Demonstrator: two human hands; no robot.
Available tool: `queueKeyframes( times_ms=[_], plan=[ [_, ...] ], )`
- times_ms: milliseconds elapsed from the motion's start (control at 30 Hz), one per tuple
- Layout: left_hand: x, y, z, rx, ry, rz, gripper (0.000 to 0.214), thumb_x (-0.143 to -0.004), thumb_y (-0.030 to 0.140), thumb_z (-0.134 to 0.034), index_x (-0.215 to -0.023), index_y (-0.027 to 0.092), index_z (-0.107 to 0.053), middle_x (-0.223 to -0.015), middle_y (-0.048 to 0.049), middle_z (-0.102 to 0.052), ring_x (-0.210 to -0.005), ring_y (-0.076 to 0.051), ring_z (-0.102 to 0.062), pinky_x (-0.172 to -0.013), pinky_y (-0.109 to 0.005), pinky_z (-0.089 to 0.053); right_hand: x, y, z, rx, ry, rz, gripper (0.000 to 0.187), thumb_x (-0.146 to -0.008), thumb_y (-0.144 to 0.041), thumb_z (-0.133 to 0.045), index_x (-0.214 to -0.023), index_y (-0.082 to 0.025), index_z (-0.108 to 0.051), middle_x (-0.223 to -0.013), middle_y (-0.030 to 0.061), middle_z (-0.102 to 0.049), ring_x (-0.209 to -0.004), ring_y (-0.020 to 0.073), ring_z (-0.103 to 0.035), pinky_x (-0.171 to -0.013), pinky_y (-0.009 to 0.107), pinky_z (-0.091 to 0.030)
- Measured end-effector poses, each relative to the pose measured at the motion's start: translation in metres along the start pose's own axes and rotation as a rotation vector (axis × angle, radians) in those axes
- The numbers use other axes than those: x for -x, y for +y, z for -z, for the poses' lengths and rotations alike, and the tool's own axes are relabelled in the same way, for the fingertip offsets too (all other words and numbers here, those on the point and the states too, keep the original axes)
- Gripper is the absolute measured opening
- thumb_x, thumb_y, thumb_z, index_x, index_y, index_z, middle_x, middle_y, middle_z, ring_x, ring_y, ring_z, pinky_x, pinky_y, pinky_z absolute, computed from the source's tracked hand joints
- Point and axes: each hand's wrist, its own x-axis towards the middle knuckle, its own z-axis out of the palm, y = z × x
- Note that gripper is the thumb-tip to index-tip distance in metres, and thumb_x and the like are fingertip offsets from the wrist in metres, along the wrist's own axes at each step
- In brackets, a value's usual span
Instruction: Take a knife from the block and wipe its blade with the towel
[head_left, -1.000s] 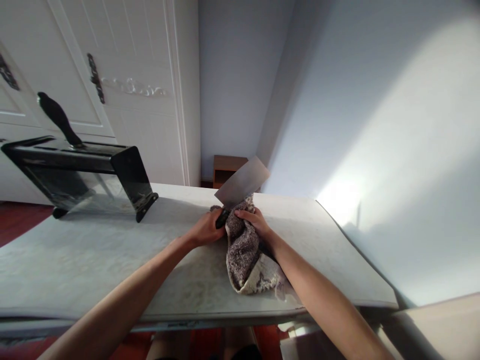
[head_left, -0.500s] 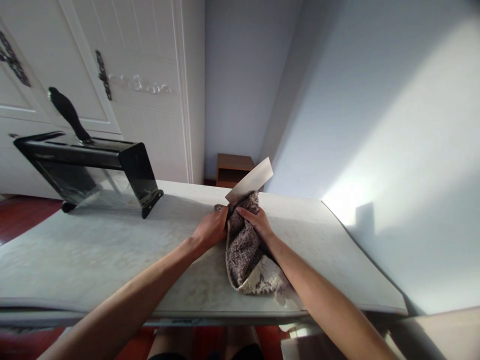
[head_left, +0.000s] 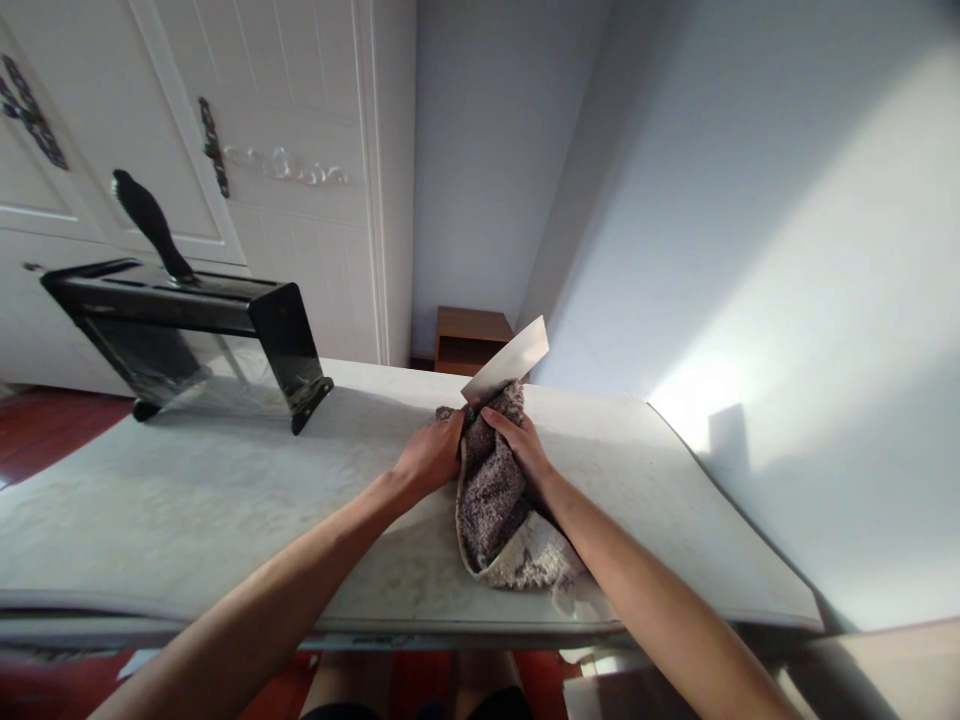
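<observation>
A cleaver (head_left: 508,358) with a wide steel blade points up and to the right over the table (head_left: 187,500). My left hand (head_left: 429,458) is closed round its handle, which is hidden. My right hand (head_left: 521,445) presses a grey-brown towel (head_left: 495,495) against the lower part of the blade. The towel wraps the blade's base and hangs down onto the tabletop toward me.
A black knife block (head_left: 202,325) with a clear front stands at the table's far left, one black-handled knife (head_left: 150,222) sticking out of it. White cabinet doors (head_left: 247,150) lie behind. A brown wooden stand (head_left: 472,340) sits in the far corner by the wall.
The towel and my right hand have slid up the blade, so less steel shows than a second ago. The view has shifted slightly left.
</observation>
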Motion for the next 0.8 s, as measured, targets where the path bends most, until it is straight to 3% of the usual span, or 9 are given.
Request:
queueKeyframes(
  times_ms=[167,267,500,633,800],
  plan=[
    [-0.006,-0.012,-0.004,0.145,0.081,0.002,0.017,-0.083,0.024,-0.051,-0.097,0.017,-0.058,-0.093,-0.0136,-0.070,-0.090,-0.029,-0.067,-0.066,-0.029,-0.041,0.002,-0.006,0.001,-0.063,0.012,-0.032,0.036,-0.065,-0.045,-0.076,-0.087,-0.018,-0.070,-0.079,0.0043,-0.075,-0.072,0.0230,-0.070,-0.071,0.034,-0.054],
    [-0.009,-0.016,-0.008,0.190,0.131,0.024,0.014,-0.083,0.028,-0.051,-0.088,0.018,-0.060,-0.088,-0.0119,-0.070,-0.085,-0.028,-0.066,-0.063,-0.028,-0.039,0.002,-0.008,0.002,-0.033,0.057,-0.003,0.035,-0.063,-0.044,-0.076,-0.084,-0.017,-0.069,-0.078,0.0048,-0.074,-0.072,0.0241,-0.069,-0.071,0.036,-0.054],
    [-0.013,-0.021,-0.013,0.268,0.179,0.062,0.014,-0.081,0.026,-0.053,-0.085,0.017,-0.062,-0.083,-0.0083,-0.070,-0.077,-0.023,-0.064,-0.062,-0.027,-0.037,0.005,-0.018,0.007,0.266,0.206,0.344,0.047,-0.069,-0.038,-0.072,-0.111,-0.022,-0.062,-0.102,0.0032,-0.071,-0.094,0.0232,-0.064,-0.088,0.037,-0.048],
    [-0.014,-0.021,-0.012,0.294,0.181,0.072,0.018,-0.083,0.033,-0.055,-0.083,0.016,-0.062,-0.082,-0.0071,-0.069,-0.076,-0.021,-0.062,-0.063,-0.026,-0.037,0.009,-0.028,0.011,0.382,0.132,0.384,0.042,-0.075,-0.043,-0.068,-0.111,-0.023,-0.065,-0.101,0.0019,-0.072,-0.095,0.0237,-0.063,-0.087,0.035,-0.048],
    [-0.013,-0.021,-0.010,0.281,0.180,0.070,0.023,-0.085,0.038,-0.054,-0.079,0.017,-0.059,-0.079,-0.0065,-0.067,-0.074,-0.020,-0.060,-0.062,-0.027,-0.036,0.002,-0.030,0.023,0.501,0.056,0.316,0.038,-0.083,-0.054,-0.055,-0.094,-0.022,-0.073,-0.087,0.0012,-0.073,-0.091,0.0262,-0.064,-0.084,0.036,-0.047]
  ],
)
